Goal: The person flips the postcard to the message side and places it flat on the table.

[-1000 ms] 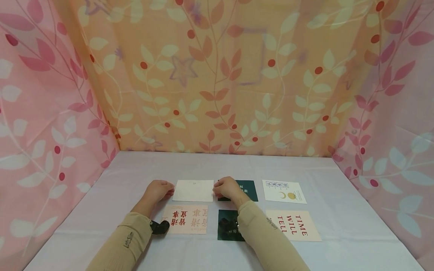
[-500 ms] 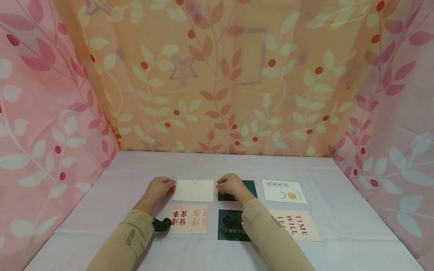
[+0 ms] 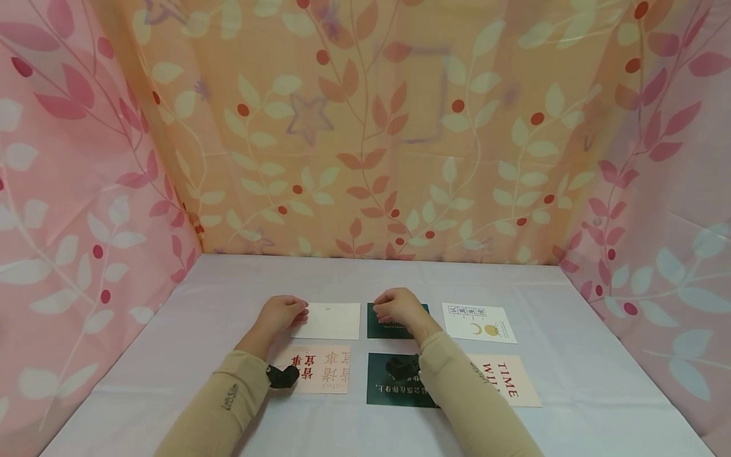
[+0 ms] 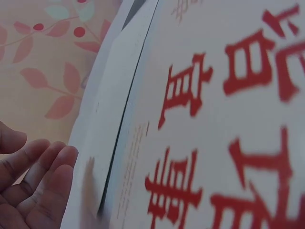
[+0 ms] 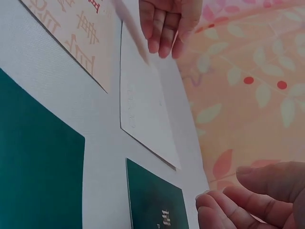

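Note:
My left hand point(image 3: 280, 318) hovers at the left end of a mostly blank white card point(image 3: 334, 322), covering its corner in the head view. In the left wrist view its fingers point(image 4: 40, 171) are loosely bent with nothing between them. My right hand point(image 3: 401, 310) is over the back dark green card point(image 3: 375, 327), hiding part of it. The right wrist view shows its thumb and fingers point(image 5: 224, 205) apart and holding nothing, beside that green card. Below the left wrist lies a pale pink card point(image 3: 331, 374) with red characters; below the right, another dark green card point(image 3: 394, 397).
Farther right lie a white card point(image 3: 480, 327) with a moon and sun print and a cream card point(image 3: 522, 384) with red lettering. All the cards lie flat in two rows on a white cloth-covered table point(image 3: 143, 381). Patterned curtains point(image 3: 365, 158) enclose the back and sides.
Both hands have risen slightly and shifted right, away from the edges of the blank white card. The right hand has drawn off its right edge. The cards stay in place.

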The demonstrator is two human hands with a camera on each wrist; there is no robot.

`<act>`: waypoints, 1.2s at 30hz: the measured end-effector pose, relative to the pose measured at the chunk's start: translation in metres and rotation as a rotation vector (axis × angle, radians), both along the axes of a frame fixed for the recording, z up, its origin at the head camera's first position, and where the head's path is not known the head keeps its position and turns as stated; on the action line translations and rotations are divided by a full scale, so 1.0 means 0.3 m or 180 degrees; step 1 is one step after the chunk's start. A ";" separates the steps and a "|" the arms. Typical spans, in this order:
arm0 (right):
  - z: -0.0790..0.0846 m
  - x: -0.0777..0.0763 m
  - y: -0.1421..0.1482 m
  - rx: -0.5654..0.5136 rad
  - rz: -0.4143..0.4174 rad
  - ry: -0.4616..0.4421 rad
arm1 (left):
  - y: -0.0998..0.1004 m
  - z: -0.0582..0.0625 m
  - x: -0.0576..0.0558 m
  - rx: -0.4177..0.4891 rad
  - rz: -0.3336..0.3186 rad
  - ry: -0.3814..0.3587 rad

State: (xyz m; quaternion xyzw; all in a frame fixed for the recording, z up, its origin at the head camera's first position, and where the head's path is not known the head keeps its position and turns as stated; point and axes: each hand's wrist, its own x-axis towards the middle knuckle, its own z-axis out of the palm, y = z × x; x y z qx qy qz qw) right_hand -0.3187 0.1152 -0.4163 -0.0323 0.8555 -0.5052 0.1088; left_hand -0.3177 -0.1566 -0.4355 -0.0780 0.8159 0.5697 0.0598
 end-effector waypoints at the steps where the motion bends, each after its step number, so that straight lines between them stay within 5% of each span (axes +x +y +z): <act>1: 0.002 0.000 0.004 -0.0007 -0.0008 0.0008 | 0.006 0.002 0.000 0.0008 -0.0001 0.0007; 36: 0.035 0.017 0.169 0.0086 -0.0275 0.0125 | 0.168 0.020 -0.026 0.0097 -0.0296 0.0053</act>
